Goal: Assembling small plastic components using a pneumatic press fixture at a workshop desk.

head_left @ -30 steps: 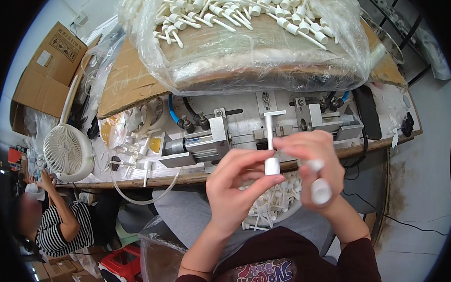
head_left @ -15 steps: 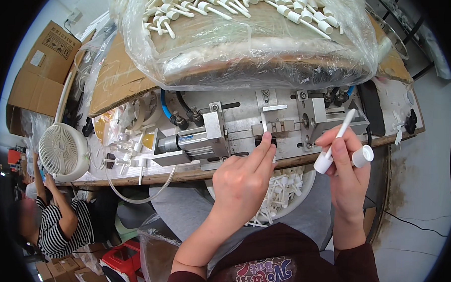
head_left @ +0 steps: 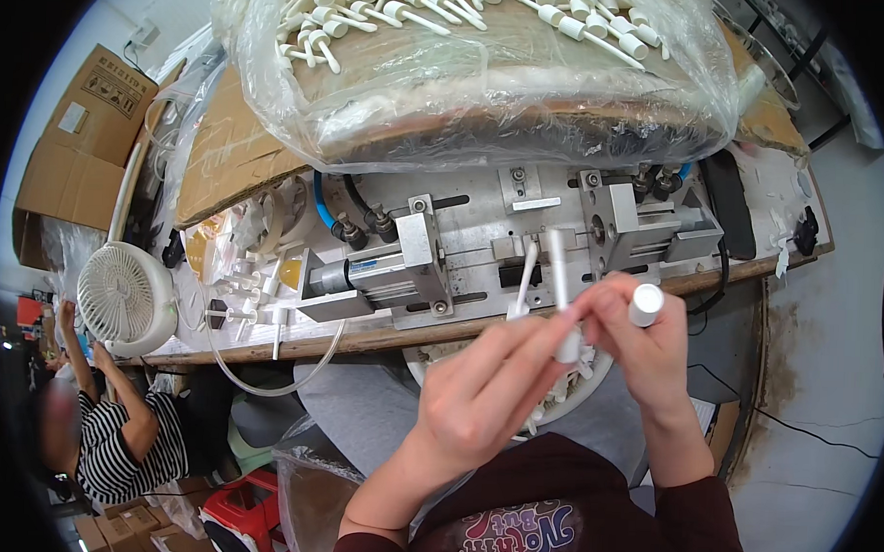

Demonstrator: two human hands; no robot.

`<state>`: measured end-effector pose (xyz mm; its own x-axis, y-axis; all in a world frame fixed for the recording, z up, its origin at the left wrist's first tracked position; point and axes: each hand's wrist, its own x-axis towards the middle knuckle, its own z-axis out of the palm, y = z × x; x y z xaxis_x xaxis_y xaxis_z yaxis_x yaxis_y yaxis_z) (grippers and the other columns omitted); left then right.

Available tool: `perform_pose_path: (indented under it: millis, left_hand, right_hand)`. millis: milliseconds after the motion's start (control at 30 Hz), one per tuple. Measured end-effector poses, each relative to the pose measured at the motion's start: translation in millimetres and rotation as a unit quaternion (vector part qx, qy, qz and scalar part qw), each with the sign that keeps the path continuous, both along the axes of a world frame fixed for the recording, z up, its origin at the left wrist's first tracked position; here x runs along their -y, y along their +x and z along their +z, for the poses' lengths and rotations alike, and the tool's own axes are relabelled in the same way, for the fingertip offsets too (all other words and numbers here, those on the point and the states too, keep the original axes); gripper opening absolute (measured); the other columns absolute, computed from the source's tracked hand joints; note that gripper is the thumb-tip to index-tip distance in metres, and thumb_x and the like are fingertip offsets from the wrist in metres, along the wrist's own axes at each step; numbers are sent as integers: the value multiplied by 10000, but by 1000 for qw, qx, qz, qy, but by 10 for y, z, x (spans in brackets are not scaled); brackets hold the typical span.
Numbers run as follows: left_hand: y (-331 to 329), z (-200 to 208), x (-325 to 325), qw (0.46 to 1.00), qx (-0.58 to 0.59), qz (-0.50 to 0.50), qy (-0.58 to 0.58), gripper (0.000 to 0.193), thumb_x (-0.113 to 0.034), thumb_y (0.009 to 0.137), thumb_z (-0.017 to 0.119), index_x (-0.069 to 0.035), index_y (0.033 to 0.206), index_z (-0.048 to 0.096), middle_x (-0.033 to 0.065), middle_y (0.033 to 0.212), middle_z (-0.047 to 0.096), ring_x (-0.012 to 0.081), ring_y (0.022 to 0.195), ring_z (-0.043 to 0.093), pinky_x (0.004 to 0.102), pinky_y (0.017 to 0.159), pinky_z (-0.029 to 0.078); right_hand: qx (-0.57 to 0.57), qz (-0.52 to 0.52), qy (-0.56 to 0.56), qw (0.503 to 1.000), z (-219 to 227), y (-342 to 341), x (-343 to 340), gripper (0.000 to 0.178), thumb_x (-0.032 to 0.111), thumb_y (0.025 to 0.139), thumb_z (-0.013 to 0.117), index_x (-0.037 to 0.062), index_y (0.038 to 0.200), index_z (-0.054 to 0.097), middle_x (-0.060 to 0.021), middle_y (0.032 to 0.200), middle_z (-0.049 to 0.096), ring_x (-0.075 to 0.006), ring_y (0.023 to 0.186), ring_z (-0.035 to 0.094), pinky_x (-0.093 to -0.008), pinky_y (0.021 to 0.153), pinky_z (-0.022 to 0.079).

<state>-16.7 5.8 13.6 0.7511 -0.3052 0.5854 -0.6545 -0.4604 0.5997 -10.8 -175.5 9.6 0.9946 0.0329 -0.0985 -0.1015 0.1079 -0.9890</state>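
In front of the metal fixture (head_left: 521,248), my two hands meet, their fingertips close together. My left hand (head_left: 477,394) is closed, with a slim white capped applicator (head_left: 527,277) standing up from its fingers. My right hand (head_left: 644,356) grips a second white applicator (head_left: 558,263), its thin stem pointing up and its round cap low by the left fingertips. A separate white cap (head_left: 646,303) also sits between the right hand's fingers. Where the fingertips come together they are blurred, so I cannot tell whether the two pieces touch.
Metal cylinders flank the fixture, left (head_left: 369,278) and right (head_left: 658,225). Behind lies a plastic-lined heap of white applicators (head_left: 442,8). A tub (head_left: 594,388) of white pieces is below the table edge. A white fan (head_left: 125,299) and a seated co-worker (head_left: 125,430) are at left.
My left hand has lifted off the fixture with an applicator in its fingers. My right hand has moved left and down, bringing its applicator beside the left hand.
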Motion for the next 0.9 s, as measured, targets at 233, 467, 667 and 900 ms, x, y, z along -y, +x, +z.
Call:
perform_pose_path:
  millis: [233, 467, 667, 900]
  left_hand:
    - [107, -223, -53, 981, 12, 83, 174, 299, -63, 778, 784, -44, 1072, 737, 74, 1171, 710, 165, 712, 672, 269, 610, 521]
    - [205, -155, -14, 968, 22, 90, 233, 277, -112, 766, 791, -76, 1037, 746, 16, 1170, 722, 166, 549, 578, 275, 534, 474]
    - [228, -61, -74, 977, -12, 55, 204, 296, -128, 762, 811, -74, 1046, 746, 57, 1140, 729, 163, 566, 602, 262, 551, 494]
    - [1008, 607, -324, 976, 197, 60, 67, 139, -76, 840, 736, -74, 979, 732, 67, 866, 733, 147, 630, 658, 259, 568, 520]
  right_hand:
    - [61, -58, 29, 996, 31, 54, 133, 219, 62, 906, 700, 11, 1082, 581, 85, 731, 352, 17, 636, 305, -166, 539, 262]
    - [188, -62, -58, 979, 49, -9, 280, 480, 452, 1018, 511, -9, 978, 637, 15, 832, 441, -66, 709, 374, -220, 659, 292]
    - [290, -148, -264, 908, 170, -137, 377, 518, 473, 843, 768, -6, 1039, 742, -10, 895, 510, -115, 795, 462, -245, 684, 362]
    - [339, -79, -262, 900, 174, -163, 235, 384, 164, 765, 846, -1, 1093, 734, -143, 1111, 673, -200, 922, 677, -284, 739, 549]
